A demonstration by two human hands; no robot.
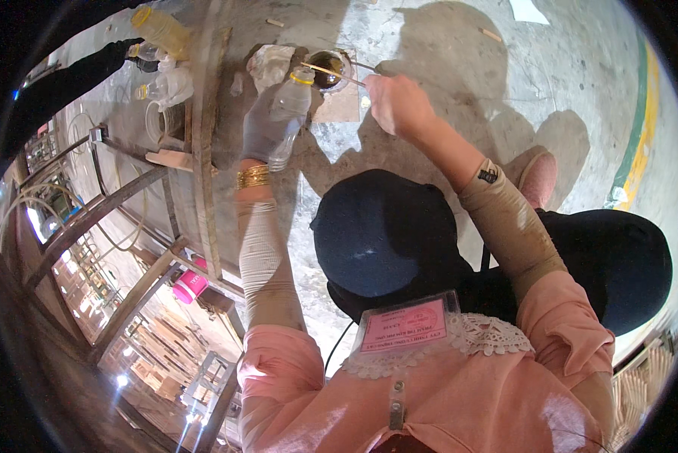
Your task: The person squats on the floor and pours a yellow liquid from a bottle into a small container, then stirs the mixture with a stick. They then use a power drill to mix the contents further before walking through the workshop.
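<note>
Grey concrete floor point(460, 98) underlies one clear, yellow-ringed plastic bottle point(292, 98), gripped by the left hand point(260, 124), mouth away from the wrist, and one thin, pale wooden stick point(337, 75), held by the right hand point(398, 104), tip leftward beside that mouth.

The floor point(596, 60) is grey concrete, scuffed and stained, pale patches of light lying between broad dark shadows. Along its right side run 2 stripes, 1 green point(639, 113) and 1 yellow point(654, 106). A frame point(201, 136) of brown bars stands at left. Beyond it, boards point(165, 347) lie among small glaring lights point(122, 380).
</note>
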